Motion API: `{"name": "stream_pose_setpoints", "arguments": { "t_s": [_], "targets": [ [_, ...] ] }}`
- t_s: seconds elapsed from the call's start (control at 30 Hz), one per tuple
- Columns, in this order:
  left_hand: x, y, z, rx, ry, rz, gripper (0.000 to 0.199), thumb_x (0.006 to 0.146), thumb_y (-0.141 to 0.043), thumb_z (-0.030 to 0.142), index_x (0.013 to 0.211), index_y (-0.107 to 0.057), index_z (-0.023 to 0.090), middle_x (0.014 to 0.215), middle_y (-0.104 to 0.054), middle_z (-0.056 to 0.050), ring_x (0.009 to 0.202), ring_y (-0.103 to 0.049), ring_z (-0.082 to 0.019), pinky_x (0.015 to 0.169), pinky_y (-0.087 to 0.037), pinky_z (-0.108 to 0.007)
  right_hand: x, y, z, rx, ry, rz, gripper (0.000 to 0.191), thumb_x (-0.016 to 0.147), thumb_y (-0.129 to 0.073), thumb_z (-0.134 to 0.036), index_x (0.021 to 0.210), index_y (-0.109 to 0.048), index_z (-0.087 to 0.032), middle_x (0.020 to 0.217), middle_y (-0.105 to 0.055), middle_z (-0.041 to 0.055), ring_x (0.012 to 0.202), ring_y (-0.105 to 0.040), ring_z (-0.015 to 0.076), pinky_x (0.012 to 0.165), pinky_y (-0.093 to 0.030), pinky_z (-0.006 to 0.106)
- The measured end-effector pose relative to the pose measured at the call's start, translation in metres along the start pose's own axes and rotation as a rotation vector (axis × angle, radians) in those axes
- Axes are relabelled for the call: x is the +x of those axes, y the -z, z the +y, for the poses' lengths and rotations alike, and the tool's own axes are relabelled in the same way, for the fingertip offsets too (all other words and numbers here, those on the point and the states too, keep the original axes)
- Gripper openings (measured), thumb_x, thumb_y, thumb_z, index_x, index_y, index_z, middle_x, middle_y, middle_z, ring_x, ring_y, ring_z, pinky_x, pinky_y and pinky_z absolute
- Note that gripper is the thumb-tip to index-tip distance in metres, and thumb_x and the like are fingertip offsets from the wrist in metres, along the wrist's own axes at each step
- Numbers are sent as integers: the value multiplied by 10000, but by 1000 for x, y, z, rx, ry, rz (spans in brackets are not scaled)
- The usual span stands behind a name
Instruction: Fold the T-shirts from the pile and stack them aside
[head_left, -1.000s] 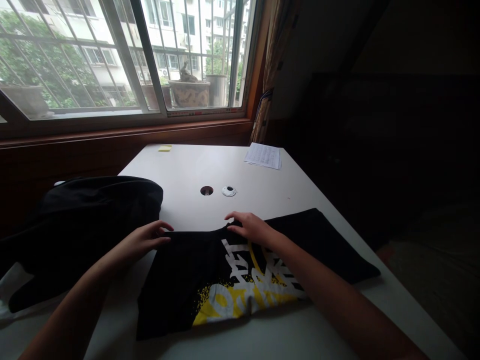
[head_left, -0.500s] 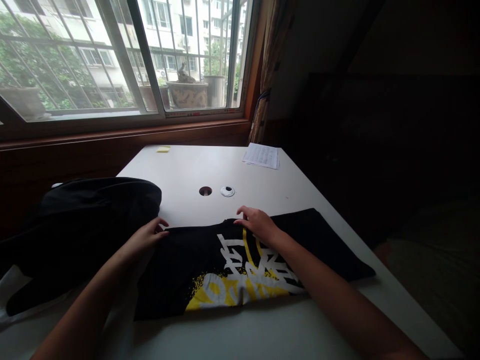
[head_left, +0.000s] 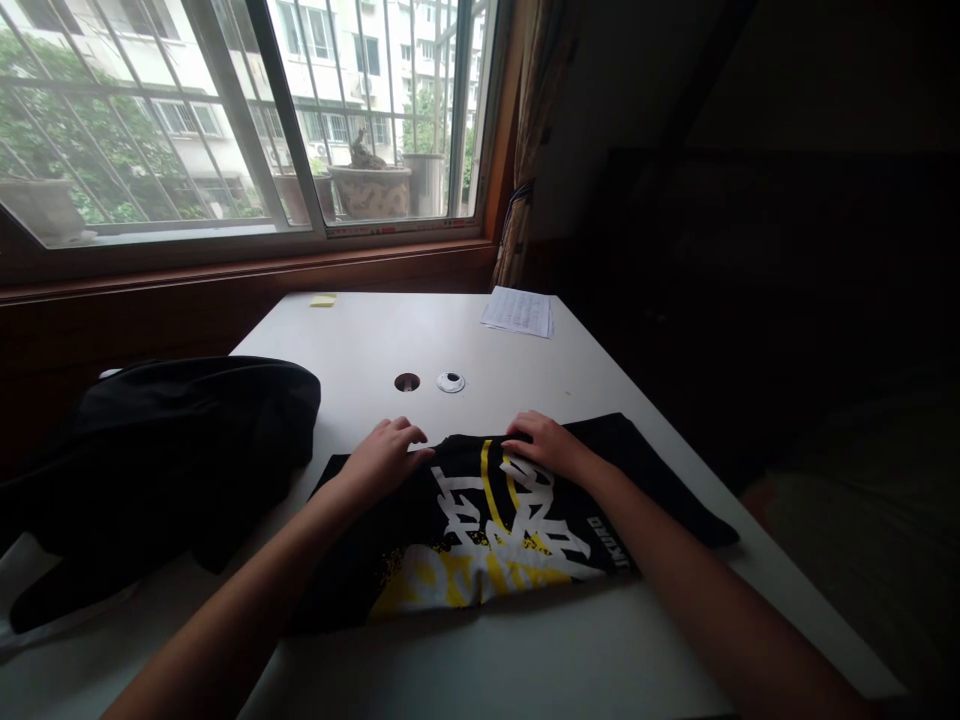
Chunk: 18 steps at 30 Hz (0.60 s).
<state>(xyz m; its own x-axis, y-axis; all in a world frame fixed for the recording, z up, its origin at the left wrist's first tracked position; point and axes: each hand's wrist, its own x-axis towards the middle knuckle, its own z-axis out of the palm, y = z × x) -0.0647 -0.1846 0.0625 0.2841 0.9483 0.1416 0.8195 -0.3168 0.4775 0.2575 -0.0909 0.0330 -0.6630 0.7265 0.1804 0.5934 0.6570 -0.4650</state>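
Note:
A black T-shirt with white lettering and a yellow print lies folded into a wide strip across the table. My left hand is over its far edge, left of the middle, with thumb and fingers apart. To the right of the yellow stripes, my right hand rests on the same far edge; its fingers are bent and a gap shows between them and the thumb. Neither hand has cloth visibly gripped. My forearms cover parts of the shirt's left side and right half.
A heap of black cloth lies on the left of the white table. Farther back are a round cable hole, its loose cover, printed papers and a yellow sticky note. A barred window stands behind.
My left hand has moved right along the shirt's far edge, from its left corner toward the middle. My right hand has shifted slightly right.

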Motion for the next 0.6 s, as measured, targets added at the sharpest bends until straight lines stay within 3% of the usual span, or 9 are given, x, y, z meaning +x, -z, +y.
{"name": "stream_pose_setpoints", "arguments": {
  "t_s": [0.2, 0.37, 0.6],
  "targets": [
    [41, -43, 7, -24, 62, -17, 195, 908, -665, 380, 954, -673, 191, 1004, -680, -117, 941, -617, -276, 792, -478, -374, -2, -11, 5, -25, -81, 69, 153, 917, -660, -363, 986, -682, -228, 982, -703, 50, 941, -634, 225, 861, -493, 366],
    [32, -53, 2, -46, 115, 59, 137, 950, -610, 347, 936, -617, 211, 931, -669, -61, 913, -605, -245, 753, -471, -339, -20, -8, 38, -144, -133, 151, 213, 916, -668, -398, 1072, -650, -254, 959, -702, 43, 900, -646, 234, 841, -500, 379],
    [18, -58, -1, 48, 31, 115, 142, 991, -560, 353, 950, -597, 223, 956, -639, -48, 898, -594, -225, 732, -474, -322, -65, 29, 111, -385, -215, 207, 276, 890, -655, -539, 895, -664, -264, 957, -697, 63, 966, -605, 297, 878, -462, 456]
  ]
}}
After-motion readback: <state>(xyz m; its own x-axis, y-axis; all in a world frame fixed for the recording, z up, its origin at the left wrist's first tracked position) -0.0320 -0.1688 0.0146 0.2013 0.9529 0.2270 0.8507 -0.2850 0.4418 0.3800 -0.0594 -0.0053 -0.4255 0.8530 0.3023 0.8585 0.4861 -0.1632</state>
